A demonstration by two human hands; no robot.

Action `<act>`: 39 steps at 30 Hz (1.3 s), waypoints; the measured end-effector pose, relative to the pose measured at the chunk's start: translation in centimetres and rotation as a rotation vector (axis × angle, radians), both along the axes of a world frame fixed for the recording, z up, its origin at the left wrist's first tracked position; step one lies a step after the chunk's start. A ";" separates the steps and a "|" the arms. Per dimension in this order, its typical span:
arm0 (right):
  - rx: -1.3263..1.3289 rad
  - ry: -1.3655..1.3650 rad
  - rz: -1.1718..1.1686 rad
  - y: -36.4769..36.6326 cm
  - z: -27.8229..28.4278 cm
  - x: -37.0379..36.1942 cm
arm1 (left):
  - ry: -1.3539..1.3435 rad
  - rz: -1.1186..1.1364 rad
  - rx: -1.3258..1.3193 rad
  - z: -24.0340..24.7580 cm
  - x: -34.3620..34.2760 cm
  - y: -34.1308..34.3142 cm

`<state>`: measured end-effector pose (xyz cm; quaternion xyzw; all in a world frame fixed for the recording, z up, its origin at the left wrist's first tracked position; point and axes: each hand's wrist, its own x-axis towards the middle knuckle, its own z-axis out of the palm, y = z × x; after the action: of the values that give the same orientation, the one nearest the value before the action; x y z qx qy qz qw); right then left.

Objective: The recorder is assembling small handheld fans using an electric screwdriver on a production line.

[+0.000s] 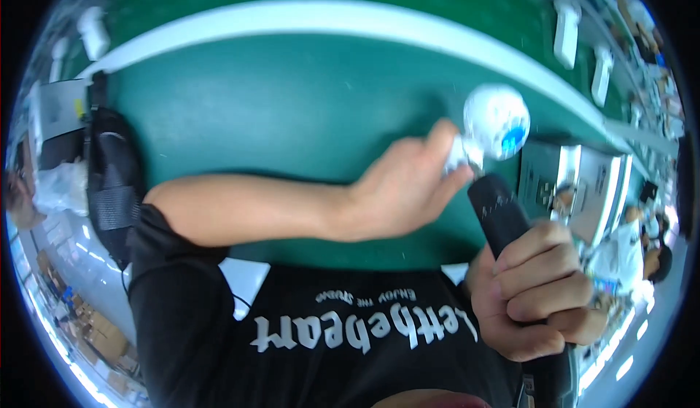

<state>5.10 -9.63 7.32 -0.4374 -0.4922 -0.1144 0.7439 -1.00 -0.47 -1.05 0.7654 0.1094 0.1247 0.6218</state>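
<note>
My left hand (412, 182) reaches across from the left and pinches a white round-headed device (487, 109) by its narrow white base, between thumb and fingers. A bluish patch shows on the side of the round head. In my right hand (543, 291), the fingers wrap round a black cylindrical electric screwdriver (499, 211). Its thin metal tip points up and left at the white base, close beside my left fingertips. Whether the tip touches the base I cannot tell, as motion blurs that spot. Both hands are over a green table mat (255, 102).
A white strip (328, 18) curves along the table's far side. At the left edge are a black bag (113, 167), a grey-white box (62, 109) and a clear plastic bag (64, 189). White boxes (590, 189) stand on the right, with other people beyond them.
</note>
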 end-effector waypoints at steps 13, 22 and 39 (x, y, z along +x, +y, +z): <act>0.092 -0.087 0.083 -1.7 0.3 1.0 | -0.012 -0.144 -0.210 1.0 0.0 0.3; 0.014 0.017 0.180 -3.9 3.6 1.0 | -0.021 -0.079 -0.348 0.7 0.0 -0.3; -0.251 0.200 -0.331 -10.3 4.3 9.6 | 0.032 -0.162 -0.413 0.3 0.9 -0.8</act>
<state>14.68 -19.98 11.57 -0.6104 -0.3478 -0.1290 0.6999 -0.12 -1.30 -0.79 0.6300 0.0806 0.0370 0.7715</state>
